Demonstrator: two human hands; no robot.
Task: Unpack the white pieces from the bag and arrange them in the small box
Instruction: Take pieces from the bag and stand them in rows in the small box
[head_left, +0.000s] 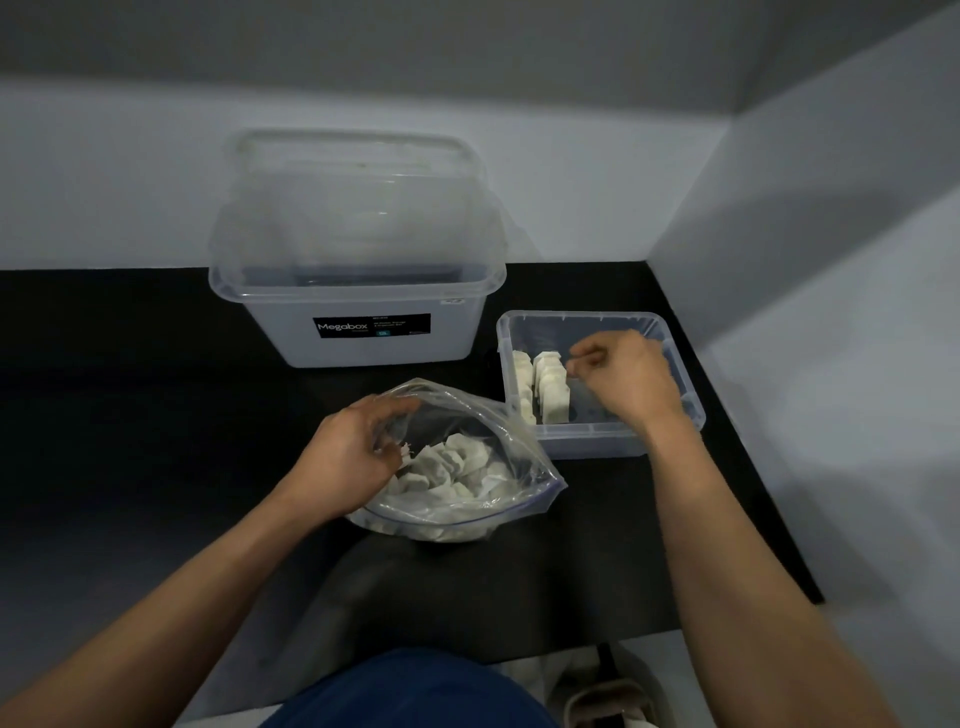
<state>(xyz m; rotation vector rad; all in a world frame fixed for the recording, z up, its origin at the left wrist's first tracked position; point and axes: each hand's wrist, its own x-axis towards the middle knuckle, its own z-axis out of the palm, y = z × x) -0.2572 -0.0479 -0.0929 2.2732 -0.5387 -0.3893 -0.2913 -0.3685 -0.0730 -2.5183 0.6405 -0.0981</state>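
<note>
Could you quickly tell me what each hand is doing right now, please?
Left hand: grips the open rim of the plastic bag.
Right hand: fingers curled over the small box; whether it holds anything cannot be told.

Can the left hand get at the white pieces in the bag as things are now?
Probably yes. The left hand grips the bag at its open mouth, and the white pieces lie just inside, close by it, with nothing over them.

Beyond your grip, 2 pale grey walls (571, 171) meet in a corner; beneath it lies a dimly lit black surface (104, 395).
</note>
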